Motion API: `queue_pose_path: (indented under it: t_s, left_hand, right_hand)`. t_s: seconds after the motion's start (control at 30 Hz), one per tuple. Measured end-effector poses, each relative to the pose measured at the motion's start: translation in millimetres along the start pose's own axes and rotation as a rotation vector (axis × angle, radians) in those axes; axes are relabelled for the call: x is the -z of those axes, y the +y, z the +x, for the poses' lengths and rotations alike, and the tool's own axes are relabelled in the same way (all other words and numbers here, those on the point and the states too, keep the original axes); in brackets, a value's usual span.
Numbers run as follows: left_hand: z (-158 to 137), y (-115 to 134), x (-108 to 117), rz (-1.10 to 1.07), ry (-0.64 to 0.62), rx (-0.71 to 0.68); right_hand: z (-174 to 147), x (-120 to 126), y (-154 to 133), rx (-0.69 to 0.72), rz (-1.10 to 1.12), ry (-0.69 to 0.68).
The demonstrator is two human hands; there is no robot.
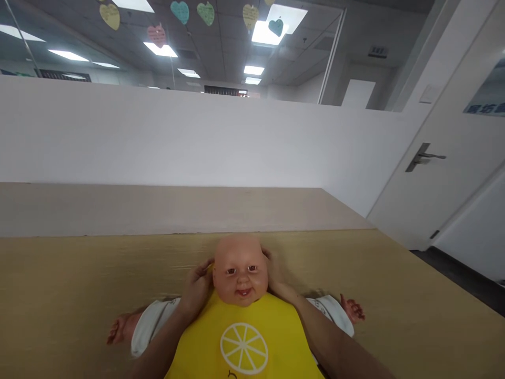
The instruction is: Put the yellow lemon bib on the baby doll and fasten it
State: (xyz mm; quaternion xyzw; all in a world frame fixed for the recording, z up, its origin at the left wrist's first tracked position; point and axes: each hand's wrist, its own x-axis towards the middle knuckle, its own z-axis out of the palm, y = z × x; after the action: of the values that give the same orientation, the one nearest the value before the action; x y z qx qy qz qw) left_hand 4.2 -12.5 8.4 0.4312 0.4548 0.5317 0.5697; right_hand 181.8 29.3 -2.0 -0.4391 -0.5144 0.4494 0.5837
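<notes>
A baby doll (240,258) lies on its back on the wooden table, its arms in white sleeves spread to both sides. A yellow bib (201,342) with a white citrus-slice print covers its chest up to the chin. My left hand (199,287) is beside the doll's head on the left, its fingers closed at the bib's yellow neck edge. On the other side, my right hand (276,273) curls in behind the head and neck. The head hides most of its fingertips and whatever they grip. Both forearms pass over the doll's sleeves.
The wooden table (79,284) stretches left and right and meets a paler ledge (158,208) at the back. Behind it rises a white partition (177,137) with glass above, carrying heart-shaped paper notes. A white door (445,179) with a metal handle stands at the right.
</notes>
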Motion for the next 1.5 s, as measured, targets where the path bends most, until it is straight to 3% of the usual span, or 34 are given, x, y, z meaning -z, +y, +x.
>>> queue_pose_path:
  t_s: [0.13,0.3,0.53,0.9,1.2,1.5]
  left_hand:
    - [-3,4,-1,0.146,0.047,-0.057]
    - [-1,-1,1,0.399,0.045,-0.127]
    - [-5,4,0,0.547,-0.011,-0.102]
    - [-1,0,2,0.576,-0.009,-0.078]
    - [-6,10,-2,0.556,-0.054,-0.113]
    - [0,6,6,0.593,-0.060,-0.108]
  right_hand:
    - [1,5,1,-0.024,0.016,0.077]
    - [8,13,10,0.052,-0.285,0.103]
    - [16,25,23,0.069,-0.605,0.033]
    - [18,27,25,0.041,-0.652,-0.060]
    - [16,25,20,0.059,-0.620,-0.025]
    - [18,26,20,0.041,-0.637,-0.035]
